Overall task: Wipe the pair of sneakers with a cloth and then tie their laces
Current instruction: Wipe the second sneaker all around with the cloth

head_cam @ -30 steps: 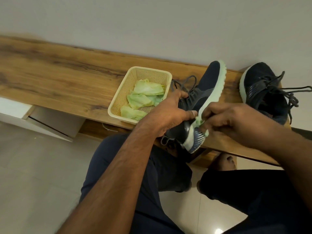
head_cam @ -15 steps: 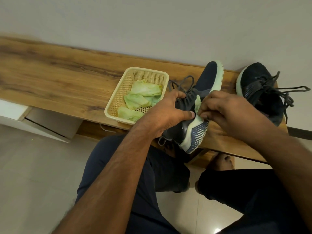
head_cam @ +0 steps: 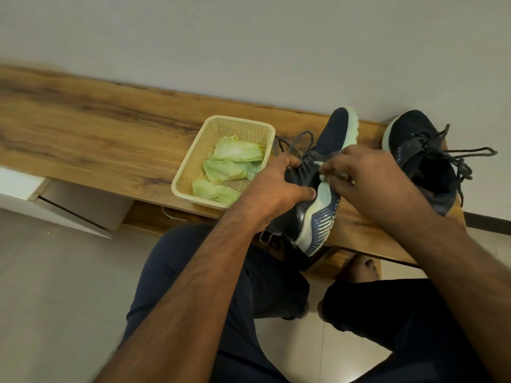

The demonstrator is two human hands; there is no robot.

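Head view, two sneakers (head_cam: 331, 167) (head_cam: 423, 161), one basket (head_cam: 193, 172)

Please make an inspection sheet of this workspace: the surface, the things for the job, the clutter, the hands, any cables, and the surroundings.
Surface: wooden bench against a plain wall, grain visible.
Job's things: held sneaker tipped on its side, laces loose; second sneaker upright on the bench at the right, laces untied; small pale green cloth pressed to the held sneaker's sole edge.
Clutter: cream plastic basket on the bench, holding spare green cloths.
Hands: left hand grips the held sneaker; right hand pinches the cloth.
Cables: nothing seen.
Surroundings: tiled floor; white cabinet under the bench; the person's dark trousers below.
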